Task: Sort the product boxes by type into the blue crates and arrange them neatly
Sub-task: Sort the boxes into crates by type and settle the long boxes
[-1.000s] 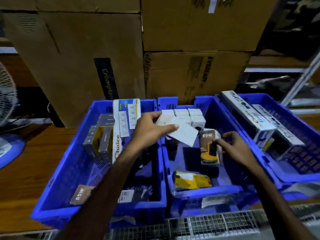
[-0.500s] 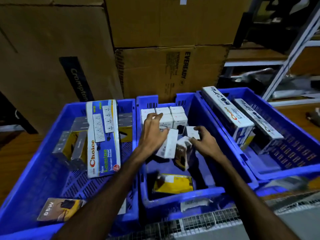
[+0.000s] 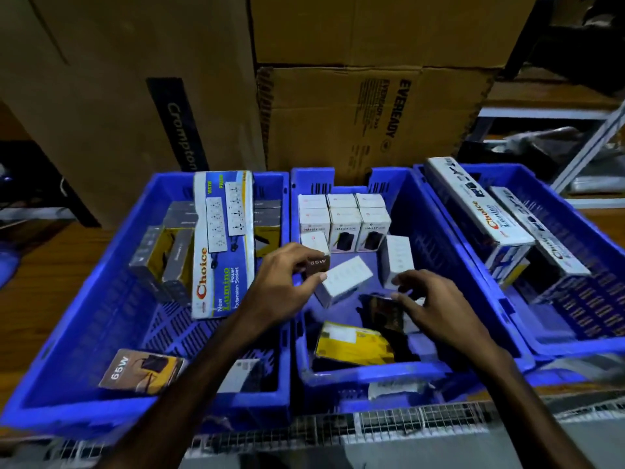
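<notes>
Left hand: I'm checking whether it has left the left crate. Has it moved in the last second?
Yes. The left hand has moved right, from over the divide beside the left crate to inside the middle crate, near the white boxes.

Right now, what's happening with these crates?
A person is sorting small boxes in the middle blue crate. The left hand pinches a brown 65W box beside a loose white box; the right hand reaches over a dark box. White boxes already stand in rows at the back.
</notes>
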Demonstrator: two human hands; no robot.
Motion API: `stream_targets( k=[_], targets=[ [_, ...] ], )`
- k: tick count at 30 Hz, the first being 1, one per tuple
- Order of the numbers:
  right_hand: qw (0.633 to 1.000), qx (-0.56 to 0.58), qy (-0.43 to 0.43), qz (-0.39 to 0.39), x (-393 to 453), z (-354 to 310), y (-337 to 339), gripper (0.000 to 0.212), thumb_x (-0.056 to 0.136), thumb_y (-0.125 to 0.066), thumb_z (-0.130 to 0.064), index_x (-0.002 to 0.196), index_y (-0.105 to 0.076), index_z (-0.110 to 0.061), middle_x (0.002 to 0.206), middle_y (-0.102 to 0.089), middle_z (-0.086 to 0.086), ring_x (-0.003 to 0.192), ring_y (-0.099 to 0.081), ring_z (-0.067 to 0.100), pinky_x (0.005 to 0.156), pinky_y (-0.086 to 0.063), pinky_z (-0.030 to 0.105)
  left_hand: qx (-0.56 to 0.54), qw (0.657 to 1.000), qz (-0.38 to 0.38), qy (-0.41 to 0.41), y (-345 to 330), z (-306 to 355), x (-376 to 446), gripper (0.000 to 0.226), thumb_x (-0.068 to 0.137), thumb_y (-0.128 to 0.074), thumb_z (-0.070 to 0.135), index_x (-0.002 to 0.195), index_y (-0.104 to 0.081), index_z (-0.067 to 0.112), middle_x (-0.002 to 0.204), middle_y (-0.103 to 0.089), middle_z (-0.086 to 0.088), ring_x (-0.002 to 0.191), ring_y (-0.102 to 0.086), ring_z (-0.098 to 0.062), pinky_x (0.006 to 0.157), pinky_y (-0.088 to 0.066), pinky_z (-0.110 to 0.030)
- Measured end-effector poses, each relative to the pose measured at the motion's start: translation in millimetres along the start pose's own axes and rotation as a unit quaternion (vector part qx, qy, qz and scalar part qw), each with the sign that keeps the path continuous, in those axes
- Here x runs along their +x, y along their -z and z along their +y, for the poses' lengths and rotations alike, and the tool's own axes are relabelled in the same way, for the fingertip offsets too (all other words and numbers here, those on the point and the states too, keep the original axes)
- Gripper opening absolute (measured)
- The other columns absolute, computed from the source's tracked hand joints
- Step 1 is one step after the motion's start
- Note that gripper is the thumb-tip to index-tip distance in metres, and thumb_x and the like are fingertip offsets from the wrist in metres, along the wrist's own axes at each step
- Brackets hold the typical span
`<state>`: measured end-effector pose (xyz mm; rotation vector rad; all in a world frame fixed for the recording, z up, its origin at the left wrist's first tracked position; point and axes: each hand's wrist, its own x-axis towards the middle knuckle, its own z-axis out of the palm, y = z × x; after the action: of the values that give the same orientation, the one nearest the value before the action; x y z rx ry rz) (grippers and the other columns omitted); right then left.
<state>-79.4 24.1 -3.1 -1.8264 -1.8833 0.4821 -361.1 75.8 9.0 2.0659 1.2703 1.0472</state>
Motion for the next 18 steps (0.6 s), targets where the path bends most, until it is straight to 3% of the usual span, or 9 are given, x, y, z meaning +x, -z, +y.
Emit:
stream_targets(
  k=[3,5,8,10,13,15,18],
  targets=[
    [0.991,0.005,0.072,-0.113,5.9,-32.5,-8.5,0.019,0.097,-0.070,-0.039,0.115,-0.069,-0.036,0.100,-0.072,-0.014,0.084,-0.068,0.002,0.077,-0.058,0.038,-0.021,1.000,0.004,0.003,4.8,-3.0,-6.6,0.026,0.085,-0.082,0.007,0.111,-0.078,0.011,0.099,-0.072,0.007,0.094,-0.070,-0.005,0.087,-0.057,-0.017],
    [0.969,0.005,0.116,-0.216,17.0,-51.9,-23.1,0.019,0.094,-0.073,-0.036,0.113,-0.069,-0.039,0.103,-0.072,-0.017,0.091,-0.068,0.001,0.078,-0.055,0.030,-0.035,0.999,0.015,0.010,6.4,-7.1,-9.7,0.024,0.086,-0.081,0.005,0.110,-0.079,0.010,0.098,-0.071,0.012,0.094,-0.071,0.000,0.087,-0.054,-0.012],
    [0.929,-0.061,0.115,-0.347,37.9,-62.1,-50.1,0.052,0.089,-0.079,-0.042,0.137,-0.062,-0.029,0.138,-0.064,-0.008,0.122,-0.061,0.011,0.099,-0.048,0.027,-0.044,0.998,0.032,0.013,9.5,-9.8,-15.0,0.022,0.086,-0.080,0.004,0.108,-0.079,0.008,0.096,-0.071,0.009,0.092,-0.069,0.007,0.083,-0.050,-0.005],
    [0.911,-0.096,0.087,-0.392,49.7,-60.0,-64.3,0.077,0.084,-0.083,-0.046,0.150,-0.051,-0.023,0.153,-0.054,-0.004,0.138,-0.051,0.015,0.110,-0.040,0.025,-0.057,0.998,0.036,0.014,12.4,-13.6,-21.1,0.021,0.087,-0.080,0.004,0.107,-0.079,0.008,0.095,-0.071,0.011,0.092,-0.069,0.009,0.083,-0.050,-0.005],
    [0.867,-0.137,0.028,-0.479,58.0,-48.5,-81.9,0.098,0.085,-0.082,-0.046,0.163,-0.028,-0.023,0.167,-0.031,-0.006,0.152,-0.034,0.016,0.121,-0.031,0.030,-0.083,0.995,0.044,0.027,13.9,-25.7,-30.2,0.020,0.088,-0.081,0.008,0.107,-0.079,0.013,0.100,-0.075,0.008,0.094,-0.073,0.000,0.091,-0.057,-0.017],
    [0.842,-0.214,-0.008,-0.495,56.5,-32.2,-92.1,0.097,0.091,-0.072,-0.054,0.166,-0.015,-0.029,0.172,-0.017,-0.003,0.157,-0.022,0.021,0.125,-0.027,0.043,-0.097,0.994,0.045,0.038,14.9,-30.6,-35.0,0.019,0.089,-0.080,0.010,0.107,-0.078,0.013,0.102,-0.076,0.003,0.096,-0.073,-0.003,0.094,-0.057,-0.021],
    [0.860,-0.224,-0.049,-0.456,54.8,-16.0,-105.7,0.085,0.096,-0.059,-0.054,0.165,-0.019,-0.026,0.171,-0.017,0.015,0.154,-0.028,0.035,0.120,-0.033,0.044,-0.074,0.996,0.052,0.020,14.6,-29.0,-38.0,0.018,0.088,-0.081,0.011,0.105,-0.079,0.012,0.099,-0.075,0.004,0.093,-0.070,0.003,0.088,-0.052,-0.011]
  ],
)
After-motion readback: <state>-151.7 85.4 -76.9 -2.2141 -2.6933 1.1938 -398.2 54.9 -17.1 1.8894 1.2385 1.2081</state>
